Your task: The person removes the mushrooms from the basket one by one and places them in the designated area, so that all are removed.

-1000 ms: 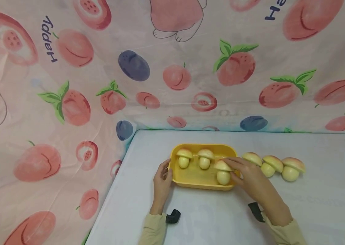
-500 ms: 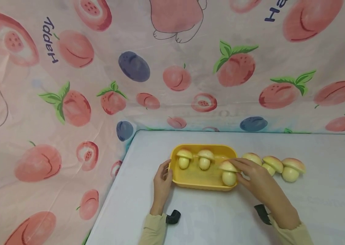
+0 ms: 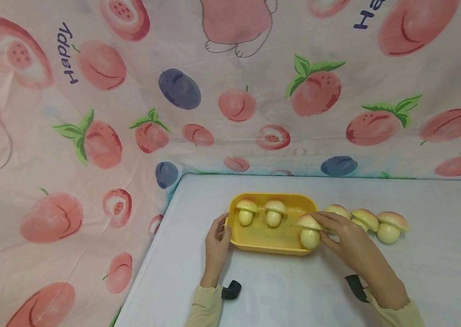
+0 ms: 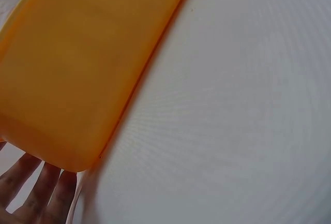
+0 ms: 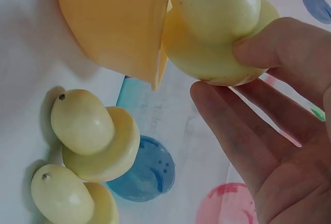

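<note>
In the head view, my right hand [image 3: 353, 243] pinches a toy mushroom [image 3: 309, 238] with a pale stem and reddish-yellow cap. It is raised over the right end of a yellow tray [image 3: 273, 250]. The right wrist view shows the thumb and fingertips on the cap of this mushroom [image 5: 217, 12], beside the tray wall [image 5: 114, 22]. My left hand [image 3: 216, 240] touches the tray's left end, its fingers [image 4: 39, 195] against the outer wall in the left wrist view. Two similar mushrooms, one left [image 3: 246, 213] and one right [image 3: 273, 214], lie in the tray's back half.
Right of the tray lie more mushrooms: one partly behind my right hand [image 3: 337, 210], a middle one [image 3: 364, 219] and a right one [image 3: 390, 227]. They rest on a white table [image 3: 438, 263]. A fruit-print cloth [image 3: 238, 150] hangs behind and to the left.
My right hand has moved right with the mushroom, from over the tray's inside to its right edge. The left hand and tray have stayed in place.
</note>
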The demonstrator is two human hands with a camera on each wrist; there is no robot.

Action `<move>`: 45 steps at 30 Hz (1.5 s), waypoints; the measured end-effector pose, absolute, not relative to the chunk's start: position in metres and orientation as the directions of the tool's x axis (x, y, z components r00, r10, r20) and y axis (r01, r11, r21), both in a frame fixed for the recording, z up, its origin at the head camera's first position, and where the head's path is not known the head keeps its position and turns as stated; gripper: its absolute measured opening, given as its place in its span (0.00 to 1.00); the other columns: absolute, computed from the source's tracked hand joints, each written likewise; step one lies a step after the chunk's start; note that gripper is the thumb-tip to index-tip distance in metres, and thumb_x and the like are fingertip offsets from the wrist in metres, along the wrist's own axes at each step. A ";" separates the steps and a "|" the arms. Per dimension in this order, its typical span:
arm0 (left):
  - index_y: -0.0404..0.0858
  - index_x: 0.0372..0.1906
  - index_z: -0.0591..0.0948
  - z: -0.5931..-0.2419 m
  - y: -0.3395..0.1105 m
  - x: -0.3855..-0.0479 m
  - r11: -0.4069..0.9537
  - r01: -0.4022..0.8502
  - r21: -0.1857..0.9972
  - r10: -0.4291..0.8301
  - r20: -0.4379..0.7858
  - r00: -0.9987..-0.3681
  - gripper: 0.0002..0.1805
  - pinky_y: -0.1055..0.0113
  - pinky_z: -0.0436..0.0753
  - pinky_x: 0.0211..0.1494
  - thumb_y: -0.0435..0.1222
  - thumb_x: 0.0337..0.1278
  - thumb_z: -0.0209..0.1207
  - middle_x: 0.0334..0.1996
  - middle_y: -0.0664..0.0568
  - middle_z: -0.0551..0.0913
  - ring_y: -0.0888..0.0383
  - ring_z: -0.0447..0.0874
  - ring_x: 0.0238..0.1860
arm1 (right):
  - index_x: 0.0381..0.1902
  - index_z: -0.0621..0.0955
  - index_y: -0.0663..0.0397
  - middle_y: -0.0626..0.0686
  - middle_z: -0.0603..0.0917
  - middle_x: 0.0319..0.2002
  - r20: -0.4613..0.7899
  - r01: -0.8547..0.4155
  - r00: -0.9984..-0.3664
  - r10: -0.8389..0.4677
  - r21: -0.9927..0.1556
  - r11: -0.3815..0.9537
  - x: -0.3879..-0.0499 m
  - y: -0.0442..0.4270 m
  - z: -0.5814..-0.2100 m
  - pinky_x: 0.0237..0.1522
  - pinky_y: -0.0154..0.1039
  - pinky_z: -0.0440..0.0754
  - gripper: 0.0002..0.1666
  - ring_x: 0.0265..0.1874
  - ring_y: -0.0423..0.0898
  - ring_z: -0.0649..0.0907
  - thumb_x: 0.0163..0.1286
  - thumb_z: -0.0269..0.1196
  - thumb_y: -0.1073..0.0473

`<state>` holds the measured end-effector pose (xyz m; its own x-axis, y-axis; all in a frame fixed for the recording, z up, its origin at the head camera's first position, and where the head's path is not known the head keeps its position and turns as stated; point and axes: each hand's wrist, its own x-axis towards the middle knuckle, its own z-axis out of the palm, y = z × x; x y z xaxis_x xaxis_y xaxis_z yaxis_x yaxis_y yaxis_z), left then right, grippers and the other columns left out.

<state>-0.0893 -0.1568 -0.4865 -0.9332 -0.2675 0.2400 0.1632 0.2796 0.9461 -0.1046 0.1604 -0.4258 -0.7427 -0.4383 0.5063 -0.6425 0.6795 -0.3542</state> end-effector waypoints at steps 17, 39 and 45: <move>0.33 0.64 0.75 -0.483 -0.156 -0.089 0.272 0.131 0.953 -0.267 0.206 -0.942 0.20 0.47 0.76 0.61 0.28 0.70 0.52 0.60 0.35 0.78 0.37 0.77 0.58 | 0.57 0.82 0.60 0.61 0.85 0.51 0.544 -0.671 -0.711 -0.445 -0.337 0.660 -0.104 0.171 -0.428 0.37 0.49 0.85 0.34 0.44 0.57 0.87 0.49 0.75 0.70; 0.33 0.64 0.76 -0.488 -0.157 -0.090 0.264 0.149 0.953 -0.262 0.220 -0.939 0.20 0.55 0.78 0.59 0.28 0.70 0.53 0.60 0.37 0.78 0.38 0.78 0.57 | 0.59 0.82 0.52 0.56 0.84 0.53 0.576 -0.650 -0.699 -0.424 -0.263 0.713 -0.095 0.198 -0.429 0.44 0.39 0.82 0.41 0.48 0.55 0.84 0.41 0.77 0.69; 0.34 0.64 0.75 -0.500 -0.160 -0.095 0.271 0.135 0.953 -0.267 0.209 -0.941 0.20 0.56 0.78 0.59 0.28 0.70 0.52 0.61 0.37 0.78 0.38 0.78 0.58 | 0.58 0.82 0.55 0.58 0.84 0.52 0.561 -0.631 -0.717 -0.414 -0.269 0.727 -0.093 0.203 -0.433 0.40 0.53 0.83 0.41 0.48 0.59 0.85 0.40 0.78 0.69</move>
<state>-0.0954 -0.1603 -0.5000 -0.9408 -0.2667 0.2093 0.1353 0.2708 0.9531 -0.0933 0.2031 -0.4327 -0.7168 -0.4144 0.5607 -0.6312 0.7273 -0.2694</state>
